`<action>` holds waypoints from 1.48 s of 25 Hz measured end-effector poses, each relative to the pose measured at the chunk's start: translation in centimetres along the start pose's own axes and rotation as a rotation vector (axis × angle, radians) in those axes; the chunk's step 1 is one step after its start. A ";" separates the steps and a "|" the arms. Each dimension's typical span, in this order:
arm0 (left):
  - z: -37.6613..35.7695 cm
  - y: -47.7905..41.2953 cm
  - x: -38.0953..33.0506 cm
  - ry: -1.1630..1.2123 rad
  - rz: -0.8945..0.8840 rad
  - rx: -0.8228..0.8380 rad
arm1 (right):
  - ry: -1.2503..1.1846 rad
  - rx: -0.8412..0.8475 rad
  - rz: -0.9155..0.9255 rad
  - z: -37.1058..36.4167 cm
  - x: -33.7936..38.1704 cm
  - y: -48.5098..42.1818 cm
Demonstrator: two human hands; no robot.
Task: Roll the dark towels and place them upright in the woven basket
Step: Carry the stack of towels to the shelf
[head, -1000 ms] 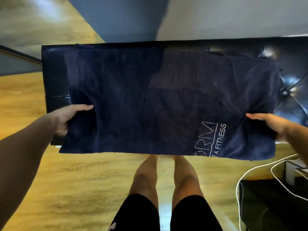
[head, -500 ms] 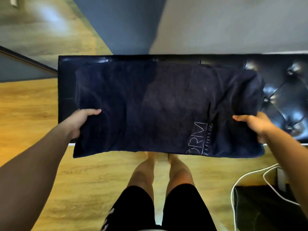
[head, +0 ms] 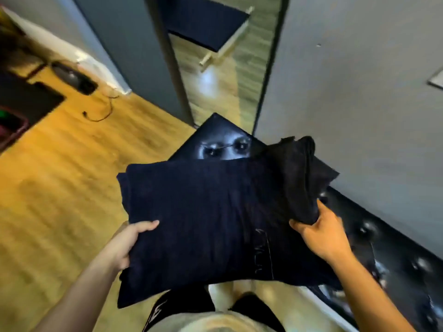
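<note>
Navy towel [head: 211, 221] hangs gripped between left hand [head: 124, 245] and right hand [head: 321, 236].

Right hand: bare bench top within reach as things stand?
Likely yes: bare bench lies beside the right hand, nothing between. But it grips the dark towel by a bunched end, so it isn't free.

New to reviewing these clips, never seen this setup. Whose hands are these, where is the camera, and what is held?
No machine here: a person wears one wide-angle camera on the head, looking down at their own hands. The left hand and right hand each grip an end of a dark towel. Beside the right hand, dark cloth bunches up; same towel or another, I cannot tell. Underneath stands a black padded bench on a wooden floor.
</note>
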State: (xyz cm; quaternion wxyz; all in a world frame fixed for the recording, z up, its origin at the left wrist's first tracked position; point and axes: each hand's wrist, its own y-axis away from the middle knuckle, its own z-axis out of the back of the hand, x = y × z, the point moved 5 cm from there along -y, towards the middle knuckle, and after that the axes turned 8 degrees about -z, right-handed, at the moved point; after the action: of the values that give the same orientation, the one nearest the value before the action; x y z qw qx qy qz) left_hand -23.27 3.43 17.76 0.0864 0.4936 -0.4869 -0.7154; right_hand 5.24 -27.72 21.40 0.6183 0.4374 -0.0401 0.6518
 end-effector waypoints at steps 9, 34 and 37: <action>17.6 20.7 16.2 0.626 -0.159 -0.512 | 0.306 0.525 0.448 -15.4 13.9 14.6; 65.7 57.0 60.5 1.367 0.074 -1.748 | 0.994 1.541 1.082 -85.5 16.7 94.3; 71.9 59.3 62.8 1.391 0.083 -1.820 | 1.063 1.631 1.176 -91.4 16.5 103.9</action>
State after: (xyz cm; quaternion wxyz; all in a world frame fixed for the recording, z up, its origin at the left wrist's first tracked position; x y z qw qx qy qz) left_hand -132.50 -20.84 27.81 0.6855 0.5203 0.3486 -0.3712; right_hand -127.33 15.09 26.27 -0.3137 0.2909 0.4644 0.7754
